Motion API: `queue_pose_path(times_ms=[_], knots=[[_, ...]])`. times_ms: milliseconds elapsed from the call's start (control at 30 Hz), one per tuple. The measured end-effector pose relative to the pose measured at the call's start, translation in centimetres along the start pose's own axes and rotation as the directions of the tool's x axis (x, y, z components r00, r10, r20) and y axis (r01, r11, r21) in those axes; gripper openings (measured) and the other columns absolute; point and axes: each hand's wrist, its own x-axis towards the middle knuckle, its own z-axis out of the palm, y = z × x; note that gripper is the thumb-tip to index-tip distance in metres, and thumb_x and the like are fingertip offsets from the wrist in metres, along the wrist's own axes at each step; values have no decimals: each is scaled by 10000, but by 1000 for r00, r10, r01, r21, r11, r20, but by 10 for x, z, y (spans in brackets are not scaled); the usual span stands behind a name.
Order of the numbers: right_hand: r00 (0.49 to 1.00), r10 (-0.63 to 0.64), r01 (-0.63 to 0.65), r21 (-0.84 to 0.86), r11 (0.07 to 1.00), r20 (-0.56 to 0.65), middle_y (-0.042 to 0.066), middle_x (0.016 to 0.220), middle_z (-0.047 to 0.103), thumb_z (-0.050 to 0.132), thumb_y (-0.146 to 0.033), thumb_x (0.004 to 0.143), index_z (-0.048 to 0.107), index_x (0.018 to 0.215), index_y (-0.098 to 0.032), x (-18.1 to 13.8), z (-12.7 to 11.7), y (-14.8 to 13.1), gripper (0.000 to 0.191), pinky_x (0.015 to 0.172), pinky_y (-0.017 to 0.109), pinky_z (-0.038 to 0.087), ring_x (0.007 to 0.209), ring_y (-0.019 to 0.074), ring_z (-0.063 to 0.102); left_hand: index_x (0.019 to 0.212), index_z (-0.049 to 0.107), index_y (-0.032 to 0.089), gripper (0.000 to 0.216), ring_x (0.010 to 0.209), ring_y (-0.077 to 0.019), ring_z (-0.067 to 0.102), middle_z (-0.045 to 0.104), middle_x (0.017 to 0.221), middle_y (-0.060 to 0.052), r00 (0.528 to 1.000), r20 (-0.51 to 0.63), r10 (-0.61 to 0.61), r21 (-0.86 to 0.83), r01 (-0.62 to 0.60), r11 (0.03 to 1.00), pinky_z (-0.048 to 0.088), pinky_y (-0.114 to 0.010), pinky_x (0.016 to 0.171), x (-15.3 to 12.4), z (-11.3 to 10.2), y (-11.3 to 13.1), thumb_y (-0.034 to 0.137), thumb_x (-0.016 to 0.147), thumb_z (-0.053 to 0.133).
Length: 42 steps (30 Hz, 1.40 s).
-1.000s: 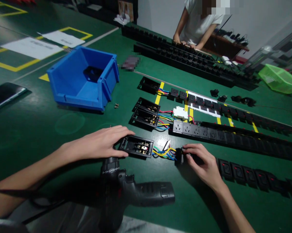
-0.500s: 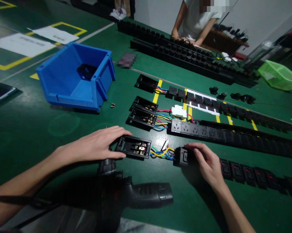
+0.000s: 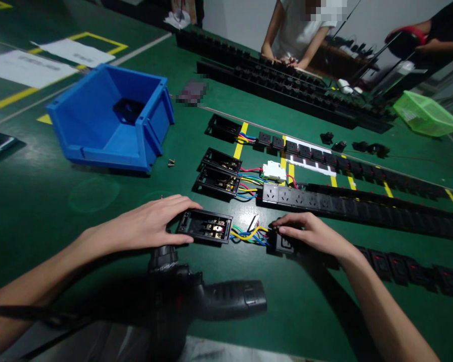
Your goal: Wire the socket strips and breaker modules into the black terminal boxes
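My left hand (image 3: 151, 223) lies flat with fingers out, pressing the left end of a black open terminal box (image 3: 205, 227) on the green table (image 3: 41, 201). Coloured wires (image 3: 249, 235) run from that box to a black socket module (image 3: 284, 242) at the head of a long socket strip (image 3: 399, 271). My right hand (image 3: 311, 234) rests on that socket module, fingers curled over its top. A black power screwdriver (image 3: 196, 296) hangs near my body, below the box.
A blue bin (image 3: 113, 118) stands at the left, with a loose screw (image 3: 171, 162) by it. More terminal boxes (image 3: 218, 173) and socket strips (image 3: 362, 206) lie beyond. A person in white works at the far side; a green basket (image 3: 426, 113) sits far right.
My right hand has shifted from beside the socket module to on top of it, the forearm swinging lower right. My left hand has stayed on the box. Another person's arm has appeared top right.
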Motion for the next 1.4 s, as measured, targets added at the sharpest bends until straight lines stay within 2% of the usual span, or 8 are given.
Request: queue_pose_path(times_ms=[133,300,767,967,1400], knots=[[985,-60,55,35,998,159,44,1061,700,666,-475,867,719,1032,-170,16,-13,5,352,901,319,484,987,204,645,1359,435,260,612,1192,-254,536,548,1290,-75,1000,2,1,-6,-1,1000,442,-381,1017,0,0,0,592,871,596],[971,-87,71,81,994,223,62,987,704,693,-461,843,717,954,-132,25,-15,12,347,843,310,493,913,191,645,1341,458,257,592,1177,-254,545,560,1273,-75,1000,-3,5,-19,-5,1000,451,-369,1000,1,-1,1,581,868,604],[966,-81,57,102,993,246,47,920,677,676,-483,845,680,938,-125,28,-12,11,370,786,286,484,843,154,608,1337,489,257,606,1176,-268,557,579,1274,-78,1000,-15,-4,-44,3,999,461,-375,996,1,-1,1,582,845,627],[961,-126,92,145,985,247,52,938,678,692,-449,842,687,928,-120,29,-12,16,339,816,288,481,863,155,612,1334,502,254,599,1172,-269,564,587,1275,-76,1000,-25,-2,-51,0,999,464,-367,992,1,-2,3,582,848,623],[964,-123,87,157,984,236,49,931,677,695,-451,837,680,909,-129,29,-11,15,330,812,293,486,855,151,612,1347,480,254,596,1188,-263,552,571,1291,-81,1000,-9,1,-42,-2,999,452,-361,1006,0,-2,3,573,862,613]])
